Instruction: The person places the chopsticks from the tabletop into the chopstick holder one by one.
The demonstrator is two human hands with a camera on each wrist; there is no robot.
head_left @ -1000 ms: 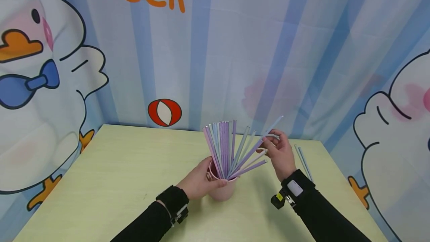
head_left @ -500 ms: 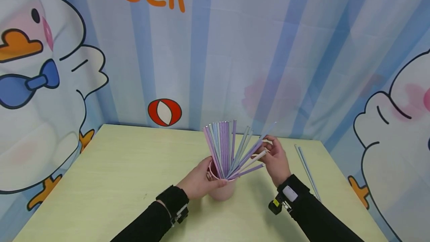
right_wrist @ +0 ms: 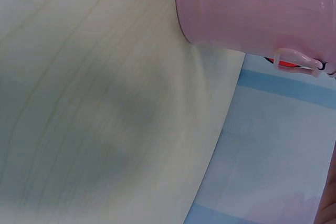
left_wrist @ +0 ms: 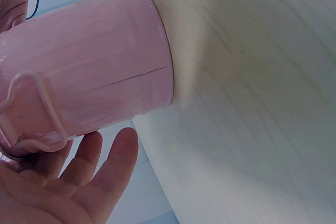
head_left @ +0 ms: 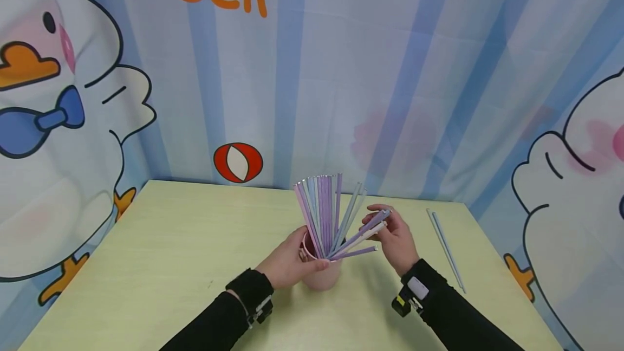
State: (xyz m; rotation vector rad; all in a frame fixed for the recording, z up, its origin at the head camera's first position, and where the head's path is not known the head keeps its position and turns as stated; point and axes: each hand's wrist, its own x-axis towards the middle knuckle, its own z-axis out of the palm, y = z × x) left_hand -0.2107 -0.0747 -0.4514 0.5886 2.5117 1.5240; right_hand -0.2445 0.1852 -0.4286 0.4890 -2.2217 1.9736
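A pink cup with small side handles stands on the table, filled with pastel straws in lilac, blue and white. My left hand grips it near the rim, thumb across the front. In the left wrist view several fingers of that hand lie beside the cup. To the right of the cup, my right hand pinches a purple straw near its upper end, among other slanting straws. Only a sliver of this hand shows in the right wrist view, so its fingertips are hidden there.
Two loose bluish straws lie on the pale wooden table right of the right hand. Behind the table's far edge hangs a striped cartoon curtain. Both wrists wear black bands with small devices.
My right hand has moved down and slightly left, and the long straw it holds has slid lower into the cup. The left hand and cup have stayed put.
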